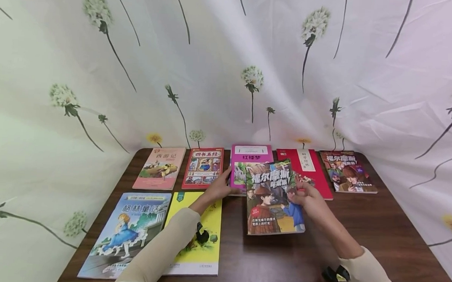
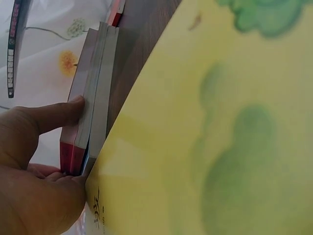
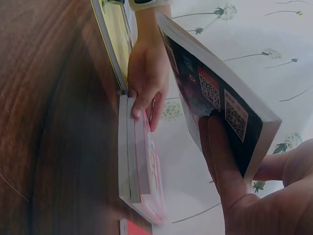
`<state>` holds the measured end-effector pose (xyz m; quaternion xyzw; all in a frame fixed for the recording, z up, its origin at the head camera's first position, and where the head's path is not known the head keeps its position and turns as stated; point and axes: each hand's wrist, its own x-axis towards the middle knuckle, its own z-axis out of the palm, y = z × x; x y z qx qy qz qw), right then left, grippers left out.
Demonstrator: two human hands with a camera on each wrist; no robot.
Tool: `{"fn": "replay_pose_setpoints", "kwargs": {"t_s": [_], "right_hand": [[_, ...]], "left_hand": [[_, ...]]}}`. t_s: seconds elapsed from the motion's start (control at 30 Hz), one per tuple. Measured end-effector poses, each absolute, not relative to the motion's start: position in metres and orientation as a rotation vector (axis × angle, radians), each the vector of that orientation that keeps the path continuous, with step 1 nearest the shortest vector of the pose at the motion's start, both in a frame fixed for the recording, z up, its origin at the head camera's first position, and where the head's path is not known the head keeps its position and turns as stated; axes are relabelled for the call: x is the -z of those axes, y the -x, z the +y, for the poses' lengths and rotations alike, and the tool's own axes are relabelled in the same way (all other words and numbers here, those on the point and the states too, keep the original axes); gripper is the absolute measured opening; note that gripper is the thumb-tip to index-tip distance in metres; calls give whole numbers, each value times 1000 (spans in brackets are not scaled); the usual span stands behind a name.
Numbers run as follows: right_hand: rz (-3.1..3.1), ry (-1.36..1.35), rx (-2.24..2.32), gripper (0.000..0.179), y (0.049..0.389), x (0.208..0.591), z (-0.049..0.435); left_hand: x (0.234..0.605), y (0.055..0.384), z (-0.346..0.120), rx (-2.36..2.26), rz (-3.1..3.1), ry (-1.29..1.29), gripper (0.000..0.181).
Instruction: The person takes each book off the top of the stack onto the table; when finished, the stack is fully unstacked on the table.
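My right hand (image 1: 311, 202) grips a dark illustrated paperback book (image 1: 262, 212) by its right edge, thumb on the front cover. The book is raised above the table with its cover towards the head camera; the right wrist view shows its back cover with QR codes. My left hand (image 1: 217, 191) holds the left edge of a pink book (image 1: 239, 172), which lies on a small stack behind the raised paperback. In the left wrist view, the thumb presses the side of the book stack (image 2: 95, 88); the other fingers are partly hidden.
Along the back of the brown table (image 1: 380, 244) lie a salmon book (image 1: 160, 172), a red comic-style book (image 1: 203, 167), a red book (image 1: 320, 183) and another dark book (image 1: 347, 171). Front left are a blue book (image 1: 125, 233) and a yellow book (image 1: 211, 254). A flowered curtain (image 1: 214, 73) hangs behind.
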<state>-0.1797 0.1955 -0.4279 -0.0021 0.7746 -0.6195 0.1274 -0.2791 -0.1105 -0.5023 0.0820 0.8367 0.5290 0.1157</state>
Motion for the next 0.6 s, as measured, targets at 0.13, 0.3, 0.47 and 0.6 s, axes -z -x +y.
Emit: {"fn": "replay_pose_setpoints", "kwargs": {"t_s": [0.13, 0.3, 0.47, 0.6], "right_hand": [[2236, -9, 1799, 41, 173, 430, 194], [2150, -19, 1849, 32, 164, 435, 189], [2114, -13, 1860, 27, 154, 444, 184], [2111, -23, 1845, 27, 149, 453, 183]], "left_hand": [[502, 278, -110, -1556, 2442, -241, 107], [501, 278, -110, -1564, 2415, -242, 108], [500, 279, -110, -1552, 2417, -238, 107], [500, 280, -109, -1539, 2429, -236, 104]]}}
